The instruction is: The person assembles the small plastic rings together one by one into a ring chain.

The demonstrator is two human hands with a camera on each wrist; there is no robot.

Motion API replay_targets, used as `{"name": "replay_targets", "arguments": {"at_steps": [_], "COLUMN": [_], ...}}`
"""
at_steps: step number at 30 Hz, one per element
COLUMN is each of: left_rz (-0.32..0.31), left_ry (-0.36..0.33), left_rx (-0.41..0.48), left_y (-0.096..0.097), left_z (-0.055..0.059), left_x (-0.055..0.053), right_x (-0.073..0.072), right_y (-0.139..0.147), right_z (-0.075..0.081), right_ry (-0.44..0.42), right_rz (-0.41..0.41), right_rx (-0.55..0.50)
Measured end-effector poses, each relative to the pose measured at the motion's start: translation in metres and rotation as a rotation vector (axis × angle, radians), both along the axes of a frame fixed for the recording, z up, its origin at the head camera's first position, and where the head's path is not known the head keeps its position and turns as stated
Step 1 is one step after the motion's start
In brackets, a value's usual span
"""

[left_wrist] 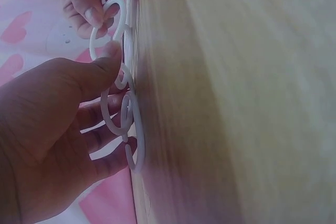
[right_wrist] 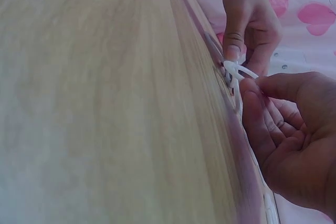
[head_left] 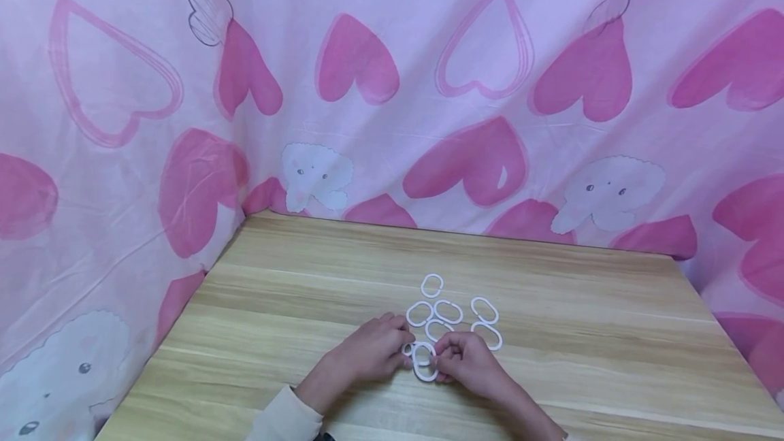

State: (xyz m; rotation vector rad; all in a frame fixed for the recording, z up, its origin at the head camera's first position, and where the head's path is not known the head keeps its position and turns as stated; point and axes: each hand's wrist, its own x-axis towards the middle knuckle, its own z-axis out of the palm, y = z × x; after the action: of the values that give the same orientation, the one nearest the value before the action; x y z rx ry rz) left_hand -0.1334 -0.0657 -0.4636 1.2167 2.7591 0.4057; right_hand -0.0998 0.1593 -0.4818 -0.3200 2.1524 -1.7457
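Note:
Linked white oval plastic rings with a gap, like shower curtain rings, run between the two hands. My right hand (head_left: pixel 468 363) pinches one ring (left_wrist: pixel 93 43) between thumb and forefinger. The left hand (head_left: pixel 376 349) holds the joined ring (left_wrist: pixel 105 111) beside it, its thumb in front and its other fingers behind. Another ring (left_wrist: pixel 139 145) hangs at the lower end in the left wrist view, by the left fingertips. From the right wrist view, the pinched ring (right_wrist: pixel 248 71) shows nearly edge-on, close to the left thumb.
Several loose white rings lie just beyond the hands, among them one farthest back (head_left: pixel 422 286) and a pair to the right, upper ring (head_left: pixel 472 305) and lower ring (head_left: pixel 500 342). The wooden table (head_left: pixel 294 291) meets a pink heart-print curtain (head_left: pixel 380 155) at its back and left.

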Motion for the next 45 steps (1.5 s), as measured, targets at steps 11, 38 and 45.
{"name": "replay_targets", "arguments": {"at_steps": [11, 38, 45], "left_rz": [-0.011, 0.221, 0.265], "left_ry": [0.112, -0.173, -0.266], "left_rx": [-0.064, 0.255, 0.306], "left_y": [0.002, 0.003, 0.003], "left_z": [-0.001, -0.015, -0.014], "left_x": [0.0, -0.009, -0.012], "right_x": [-0.001, 0.001, 0.003], "right_y": [-0.001, 0.004, 0.002], "right_z": [-0.001, -0.001, -0.002], "right_ry": [0.022, 0.034, 0.104], "right_rz": [-0.027, -0.042, -0.035], "right_rx": [0.091, 0.059, 0.044]}}
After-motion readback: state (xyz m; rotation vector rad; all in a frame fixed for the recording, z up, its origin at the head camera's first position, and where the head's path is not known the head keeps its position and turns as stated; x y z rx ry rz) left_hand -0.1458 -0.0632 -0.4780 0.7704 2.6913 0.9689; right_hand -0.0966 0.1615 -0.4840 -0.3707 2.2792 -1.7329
